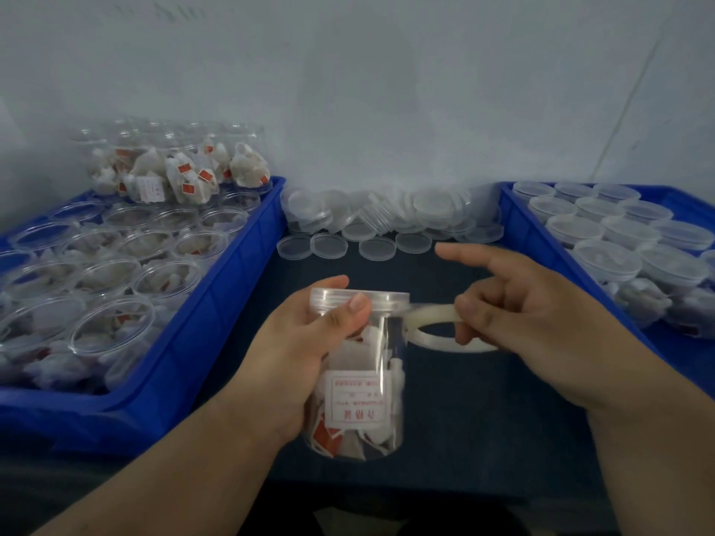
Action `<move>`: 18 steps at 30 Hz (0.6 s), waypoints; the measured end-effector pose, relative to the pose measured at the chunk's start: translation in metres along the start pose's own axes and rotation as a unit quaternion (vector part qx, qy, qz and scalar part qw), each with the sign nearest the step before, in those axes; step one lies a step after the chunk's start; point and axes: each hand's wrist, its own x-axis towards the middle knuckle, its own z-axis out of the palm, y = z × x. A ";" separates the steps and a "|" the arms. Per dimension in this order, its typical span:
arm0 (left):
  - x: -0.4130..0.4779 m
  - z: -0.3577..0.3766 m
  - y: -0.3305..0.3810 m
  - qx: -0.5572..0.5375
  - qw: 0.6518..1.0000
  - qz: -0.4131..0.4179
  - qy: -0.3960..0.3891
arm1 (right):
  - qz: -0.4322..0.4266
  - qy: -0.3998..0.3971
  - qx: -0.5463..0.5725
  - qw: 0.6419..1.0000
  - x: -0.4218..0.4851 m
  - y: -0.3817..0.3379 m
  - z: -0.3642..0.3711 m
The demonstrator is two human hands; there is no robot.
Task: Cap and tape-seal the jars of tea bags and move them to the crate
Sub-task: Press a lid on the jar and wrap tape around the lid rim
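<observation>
Jar (358,398), clear cylinder, in left hand (301,342); right hand (541,315) holds tape ring (433,314).

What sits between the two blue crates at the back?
A heap of loose clear lids, between the left crate and right crate, in the head view.

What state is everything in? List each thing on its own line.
Held jar: filled with tea bags, capped, gripped by the left hand.
Lid: on the held jar.
Tape roll: held in the right hand, strip drawn to the lid's rim.
Left crate jars: filled, uncapped.
Right crate jars: capped.
Loose lids: piled by the wall.
</observation>
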 end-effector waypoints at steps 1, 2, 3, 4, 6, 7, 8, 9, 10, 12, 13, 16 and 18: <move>0.000 0.000 0.000 -0.011 1.000 -0.011 -0.010 | -0.012 0.014 -0.017 1.000 -0.001 -0.001 -0.002; 0.000 0.001 0.000 -0.025 0.999 -0.022 -0.021 | -0.023 0.029 -0.037 0.999 -0.001 -0.001 -0.002; -0.001 0.002 0.000 -0.041 0.998 -0.032 -0.035 | -0.031 0.041 -0.053 0.997 -0.001 -0.002 -0.002; -0.002 0.004 0.001 -0.056 0.997 -0.037 -0.048 | -0.034 0.050 -0.064 0.996 -0.001 -0.002 -0.001; -0.002 0.006 0.000 -0.065 0.995 -0.030 -0.063 | -0.029 0.059 -0.067 0.996 0.001 -0.002 0.001; -0.002 0.006 0.000 -0.064 0.996 -0.020 -0.067 | -0.025 0.059 -0.068 0.996 0.001 -0.003 0.003; -0.002 0.006 0.000 -0.064 0.995 -0.008 -0.071 | -0.024 0.061 -0.072 0.995 0.002 -0.002 0.005; -0.002 0.006 -0.001 -0.067 0.995 0.002 -0.076 | -0.024 0.065 -0.077 0.995 0.002 -0.002 0.007; -0.002 0.006 -0.001 -0.072 0.994 0.009 -0.082 | -0.026 0.071 -0.080 0.994 0.003 -0.002 0.009; -0.001 0.006 0.000 -0.069 0.993 0.014 -0.095 | -0.031 0.083 -0.086 0.992 0.003 -0.001 0.012; -0.001 0.005 0.001 -0.062 0.992 0.016 -0.105 | -0.035 0.087 -0.088 0.992 0.003 -0.001 0.012; 0.003 0.000 0.005 -0.042 0.990 0.014 -0.137 | -0.045 0.101 -0.102 0.989 0.003 -0.001 0.014; 0.008 -0.004 0.007 -0.013 0.990 0.020 -0.141 | -0.042 0.115 -0.119 0.985 0.003 -0.001 0.016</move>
